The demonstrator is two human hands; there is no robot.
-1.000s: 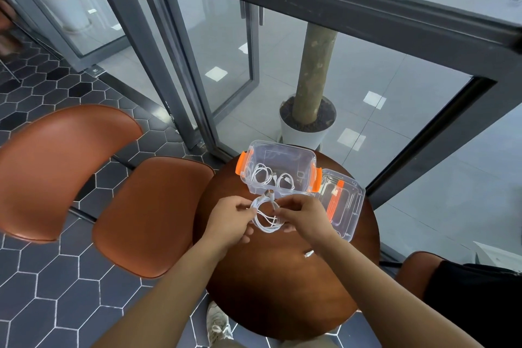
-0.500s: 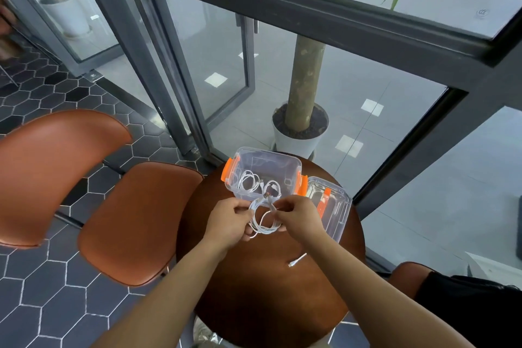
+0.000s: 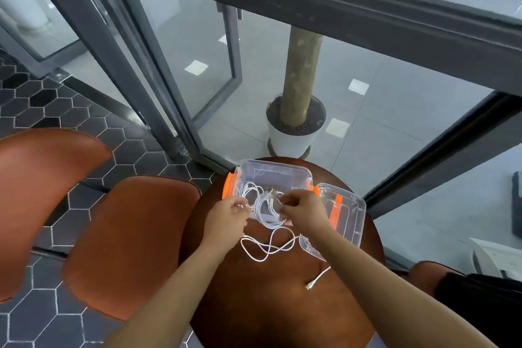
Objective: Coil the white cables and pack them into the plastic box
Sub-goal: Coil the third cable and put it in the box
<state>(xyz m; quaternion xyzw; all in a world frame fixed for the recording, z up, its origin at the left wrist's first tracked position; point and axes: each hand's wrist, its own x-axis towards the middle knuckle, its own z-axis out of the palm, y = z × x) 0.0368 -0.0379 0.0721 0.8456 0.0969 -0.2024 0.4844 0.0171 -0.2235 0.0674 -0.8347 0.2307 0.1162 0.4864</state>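
On the round brown desk, the plug end of the white cable is lying loose nearest the person, and its slack is snaking up to the coil. The left hand is pinching the coil's left edge and the right hand its right, both grips closed narrow on it over the near rim of the plastic box. A second cable seems to be lying inside, though it is blurred. The clear lid is resting just right of the box, and a potted tree is standing beyond the glass
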